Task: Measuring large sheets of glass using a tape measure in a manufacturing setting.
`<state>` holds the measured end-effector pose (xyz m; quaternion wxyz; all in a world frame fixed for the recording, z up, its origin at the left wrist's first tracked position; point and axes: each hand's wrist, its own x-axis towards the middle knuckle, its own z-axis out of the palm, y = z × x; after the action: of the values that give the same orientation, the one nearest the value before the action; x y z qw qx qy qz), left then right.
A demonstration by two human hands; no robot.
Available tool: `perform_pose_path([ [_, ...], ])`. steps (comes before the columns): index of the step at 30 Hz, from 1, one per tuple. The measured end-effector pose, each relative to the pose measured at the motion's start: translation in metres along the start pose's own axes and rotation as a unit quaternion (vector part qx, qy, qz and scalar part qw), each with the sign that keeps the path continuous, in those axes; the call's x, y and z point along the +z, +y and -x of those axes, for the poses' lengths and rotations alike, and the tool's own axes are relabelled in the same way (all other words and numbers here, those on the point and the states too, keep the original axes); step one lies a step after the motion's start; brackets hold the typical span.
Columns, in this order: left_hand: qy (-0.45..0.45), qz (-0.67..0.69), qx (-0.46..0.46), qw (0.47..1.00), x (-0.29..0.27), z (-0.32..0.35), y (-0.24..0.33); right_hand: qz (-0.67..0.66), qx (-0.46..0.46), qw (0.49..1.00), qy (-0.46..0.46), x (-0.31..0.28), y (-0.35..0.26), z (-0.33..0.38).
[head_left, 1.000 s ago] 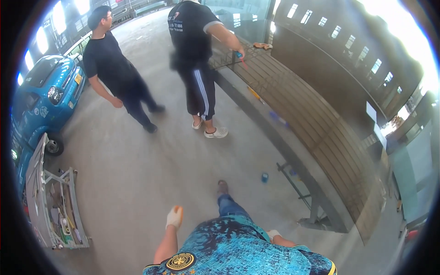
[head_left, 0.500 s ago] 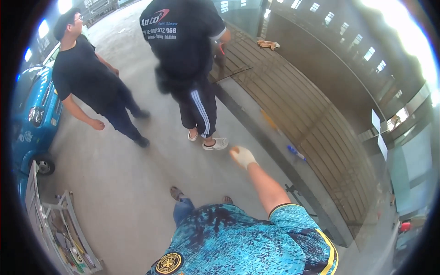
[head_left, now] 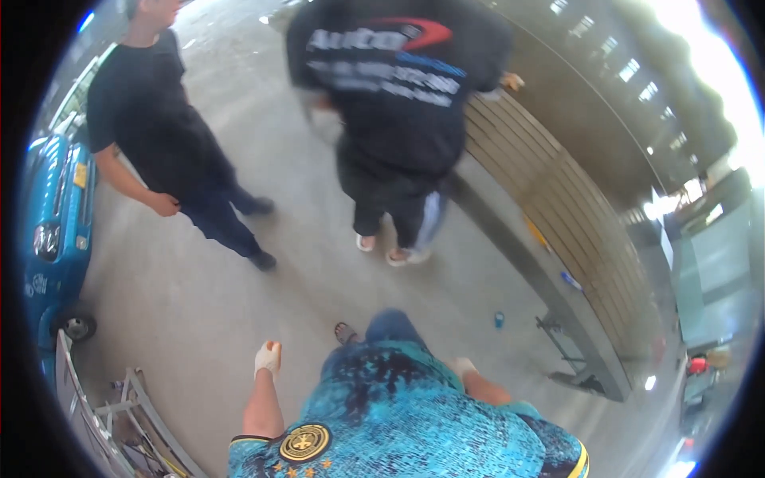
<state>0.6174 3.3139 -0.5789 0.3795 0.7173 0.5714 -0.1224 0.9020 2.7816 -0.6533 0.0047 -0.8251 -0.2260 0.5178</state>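
My left hand [head_left: 268,358], in a white glove, hangs at my side with its fingers curled in and nothing in it. It is above the bare concrete floor, nearest to my own leg and sandalled foot [head_left: 345,332]. Only a white-gloved edge of my right hand [head_left: 462,367] shows beside my blue patterned shirt [head_left: 398,422]; its fingers are hidden. Neither hand touches anything.
Two people in dark clothes stand close ahead: one [head_left: 159,151] at the left, one [head_left: 402,119] leaning over a long slatted metal platform [head_left: 550,215] on the right. A small blue can [head_left: 499,319] sits on the floor. A blue car [head_left: 52,231] and a metal rack [head_left: 119,414] are at left.
My right arm, stretched forward half a second ago, has dropped back to my side, and my left hand has swung forward. The two people now appear closer and larger.
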Motion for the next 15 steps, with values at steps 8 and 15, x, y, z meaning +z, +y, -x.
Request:
perform_pose_path([
  [8,0.073,0.078,0.047,0.993,-0.083,-0.155,0.054,-0.241,0.098,0.959,0.111,-0.069,-0.150,-0.023],
  [15,0.004,0.071,0.046,0.996,-0.097,-0.201,0.129,-0.331,0.043,0.925,0.181,-0.200,-0.252,-0.159],
])
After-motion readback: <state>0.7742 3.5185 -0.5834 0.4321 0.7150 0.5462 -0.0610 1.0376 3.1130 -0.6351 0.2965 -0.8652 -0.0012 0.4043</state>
